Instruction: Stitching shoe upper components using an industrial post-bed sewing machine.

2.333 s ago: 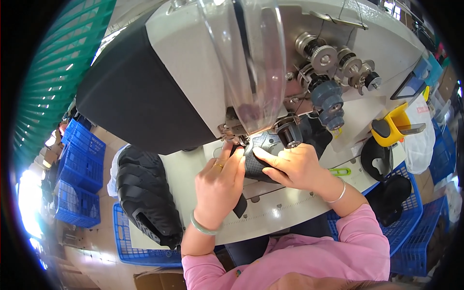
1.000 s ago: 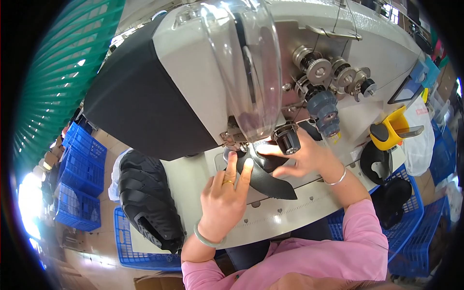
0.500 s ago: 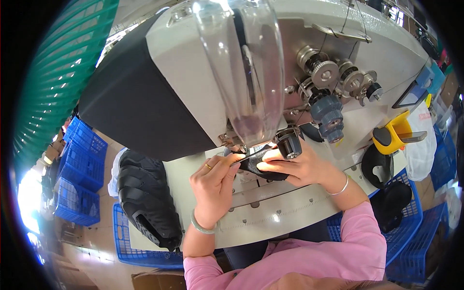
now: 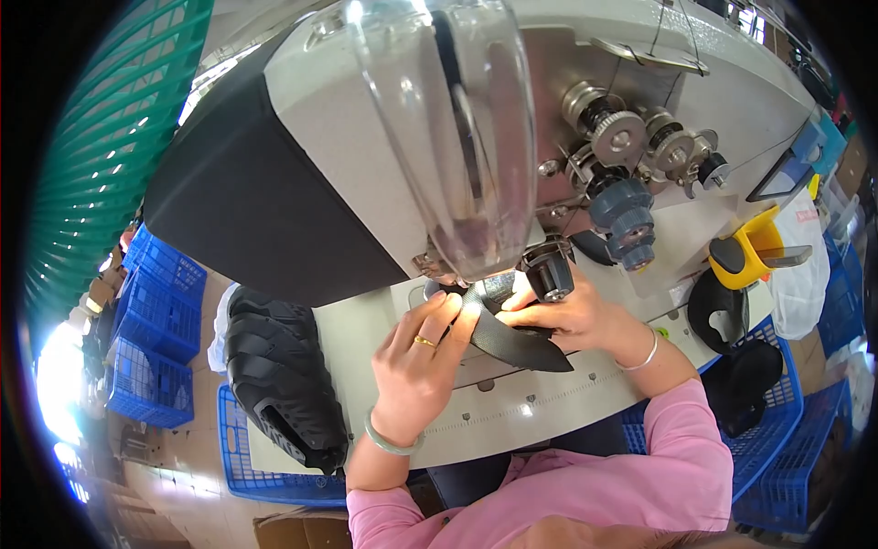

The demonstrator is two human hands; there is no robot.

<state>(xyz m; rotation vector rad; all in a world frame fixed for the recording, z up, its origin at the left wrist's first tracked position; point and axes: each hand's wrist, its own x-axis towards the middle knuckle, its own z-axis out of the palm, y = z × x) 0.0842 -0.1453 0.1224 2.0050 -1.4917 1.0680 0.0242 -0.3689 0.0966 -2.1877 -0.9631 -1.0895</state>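
Under the sewing machine's head [image 4: 338,156], both hands hold a curved black piece [image 4: 526,346] that looks like a shoe part. My left hand [image 4: 413,368] presses its fingertips together on the piece's left end, close to the needle area. On the other side, my right hand [image 4: 569,318] grips the piece with thumb and fingers, partly hidden by the dark roller-like machine part [image 4: 549,273]. One pointed end of the piece hangs toward me over the machine bed [image 4: 512,389]. The needle itself is hidden behind the clear plastic shield [image 4: 448,137].
A stack of black moulded shoe parts [image 4: 279,366] lies left of the bed. More curved black pieces [image 4: 716,316] lie at the right, by a yellow holder [image 4: 754,247]. Blue crates [image 4: 151,366] stand on the floor. A green slatted object [image 4: 119,137] rises at the upper left.
The black piece has turned, and its pointed end now shows toward me. My left hand has shifted slightly right, its fingers now laid over the piece rather than pinching its edge.
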